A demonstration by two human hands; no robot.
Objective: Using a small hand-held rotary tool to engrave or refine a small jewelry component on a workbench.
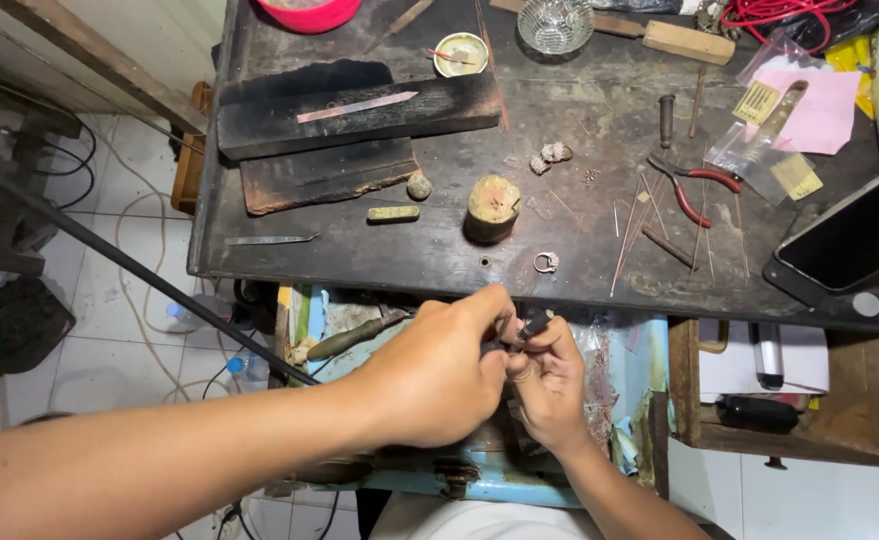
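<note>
Both my hands meet just in front of the dark workbench's (359,250) near edge, above an open blue drawer (639,370). My left hand (434,375) has its fingers curled and pinched toward a small dark tool (531,323). My right hand (549,385) grips that small dark tool between thumb and fingers. What sits at the tool's tip is hidden by my fingers. A small silver ring (546,262) lies on the bench just beyond my hands, next to a short wooden stump (491,207).
On the bench lie charred wooden blocks (349,115), red-handled pliers (694,187), several thin wires (649,230), a glass bowl (554,22), a wooden-handled tool (684,40), plastic bags and a dark phone (849,240). A green-handled tool (354,337) rests in the drawer.
</note>
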